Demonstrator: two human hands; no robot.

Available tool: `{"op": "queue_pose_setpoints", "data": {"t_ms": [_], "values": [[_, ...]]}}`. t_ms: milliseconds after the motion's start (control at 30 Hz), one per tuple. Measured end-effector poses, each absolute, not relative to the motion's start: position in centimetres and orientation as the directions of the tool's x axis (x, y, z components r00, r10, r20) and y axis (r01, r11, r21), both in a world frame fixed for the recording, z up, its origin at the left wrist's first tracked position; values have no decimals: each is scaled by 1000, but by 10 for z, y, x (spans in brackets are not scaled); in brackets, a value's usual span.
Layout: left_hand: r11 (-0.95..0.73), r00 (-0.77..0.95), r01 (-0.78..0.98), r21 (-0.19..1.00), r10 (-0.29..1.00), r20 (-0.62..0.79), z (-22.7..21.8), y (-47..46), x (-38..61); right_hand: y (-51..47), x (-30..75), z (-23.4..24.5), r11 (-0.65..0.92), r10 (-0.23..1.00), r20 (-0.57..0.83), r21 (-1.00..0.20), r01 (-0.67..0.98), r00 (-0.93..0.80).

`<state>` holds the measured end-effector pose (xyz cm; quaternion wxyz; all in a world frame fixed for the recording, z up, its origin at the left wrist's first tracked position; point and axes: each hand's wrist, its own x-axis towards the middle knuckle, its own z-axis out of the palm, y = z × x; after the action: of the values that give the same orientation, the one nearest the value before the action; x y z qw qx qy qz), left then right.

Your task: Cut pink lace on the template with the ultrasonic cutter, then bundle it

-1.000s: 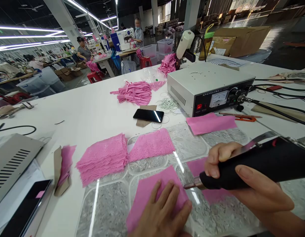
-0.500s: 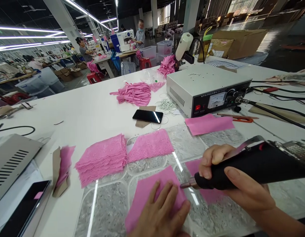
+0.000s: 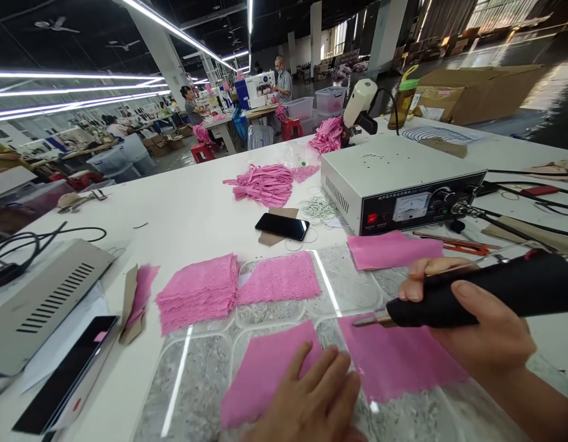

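My left hand (image 3: 311, 399) lies flat, fingers spread, on a pink fabric piece (image 3: 260, 368) at the near edge of a clear glass plate (image 3: 201, 380). My right hand (image 3: 477, 319) is wrapped round a black handheld tool (image 3: 491, 291), its metal tip held just above a second pink fabric piece (image 3: 394, 359) to the right. Behind them lie a stack of pink lace pieces (image 3: 194, 294), a single lace piece (image 3: 277, 279) and another pink fabric piece (image 3: 394, 250).
A white control box (image 3: 394, 178) with a meter stands at the back right, cables running from it. A black phone (image 3: 283, 226), white elastic loops (image 3: 316, 209) and pink strips (image 3: 260, 182) lie behind. A grey machine (image 3: 40, 301) sits at left. Other people work at far tables.
The tool has lifted and moved right, away from the piece under my left hand, uncovering the second pink piece. The view has tilted up a little.
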<state>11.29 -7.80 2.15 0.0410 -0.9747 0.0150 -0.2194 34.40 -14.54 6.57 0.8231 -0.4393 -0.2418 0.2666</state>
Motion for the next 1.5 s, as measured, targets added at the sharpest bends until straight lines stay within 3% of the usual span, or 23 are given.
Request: {"op": "queue_pose_setpoints", "data": {"t_ms": [167, 700, 1200, 1500], "values": [[-992, 782, 124, -30, 79, 618, -7, -96, 143, -141, 344, 58, 459, 679, 189, -863, -209, 710], [-990, 868, 91, -105, 27, 496, -28, -97, 146, -138, 343, 51, 425, 728, 214, -886, -184, 651], [-992, 832, 101, -75, 43, 554, -27, -98, 149, -132, 340, 54, 527, 689, 358, -845, -96, 630], [-991, 761, 34, -129, -58, 647, -18, -105, 150, -146, 346, 54, 492, 769, 259, -824, -281, 585]]}}
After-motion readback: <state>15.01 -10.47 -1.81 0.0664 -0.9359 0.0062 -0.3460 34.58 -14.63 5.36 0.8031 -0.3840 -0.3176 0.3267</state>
